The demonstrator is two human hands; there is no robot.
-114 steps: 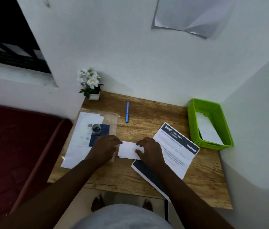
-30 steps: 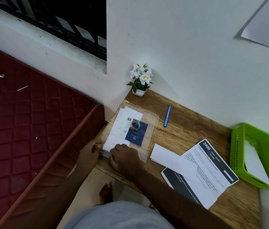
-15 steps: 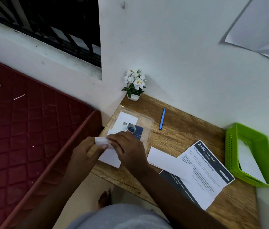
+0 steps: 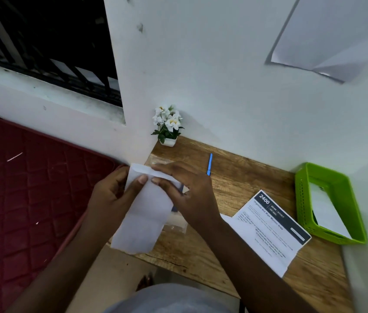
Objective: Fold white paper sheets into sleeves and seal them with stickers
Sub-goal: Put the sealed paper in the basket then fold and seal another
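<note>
A white paper sheet (image 4: 143,219) hangs lifted above the left end of the wooden desk (image 4: 230,188). My left hand (image 4: 113,195) pinches its upper left part, thumb on the front. My right hand (image 4: 187,193) pinches its top edge, which is bent over in a narrow fold. The sheet's lower end hangs past the desk's front edge. A clear plastic bag (image 4: 176,222) lies under my hands, mostly hidden. The folded white sleeve (image 4: 227,219) shows only a sliver behind my right wrist.
A printed instruction sheet (image 4: 273,231) lies at the right of the desk. A green basket (image 4: 302,199) with a white sheet inside stands at the far right. A blue pen (image 4: 209,163) and a small flower pot (image 4: 167,129) sit near the wall. A red mattress (image 4: 20,199) lies left.
Both hands took a white sheet from the pile at the left and lifted it off the desk; its top edge is now bent over between my fingers.
</note>
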